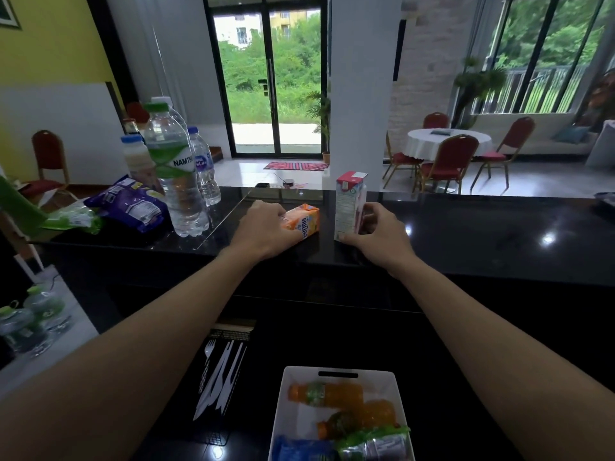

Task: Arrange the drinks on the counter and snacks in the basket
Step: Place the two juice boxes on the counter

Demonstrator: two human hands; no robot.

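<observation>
Seen from the head camera, both bare forearms reach straight forward from the near edge, running roughly parallel up to the black counter. The two hands are apart, each on its own carton.

The left hand lies palm down with its knuckles raised and its fingers curled over the left end of the orange juice carton. That carton lies on its side on the counter, near the front edge.

The right hand sits just right of it. Its thumb is at the near bottom corner of the pink carton and its fingers wrap the carton's right side low down. This carton stands upright on the counter, just beside the orange one but not touching it.

Further left on the counter stand a large water bottle with a green cap, a smaller water bottle behind it, and a milky bottle. A purple snack bag and a green snack bag lie at their left.

Near the bottom of the view, on a lower dark surface, sits the white basket. It holds two orange drink bottles lying down, a blue packet and a green-edged packet. White plastic cutlery lies to the basket's left.
</observation>
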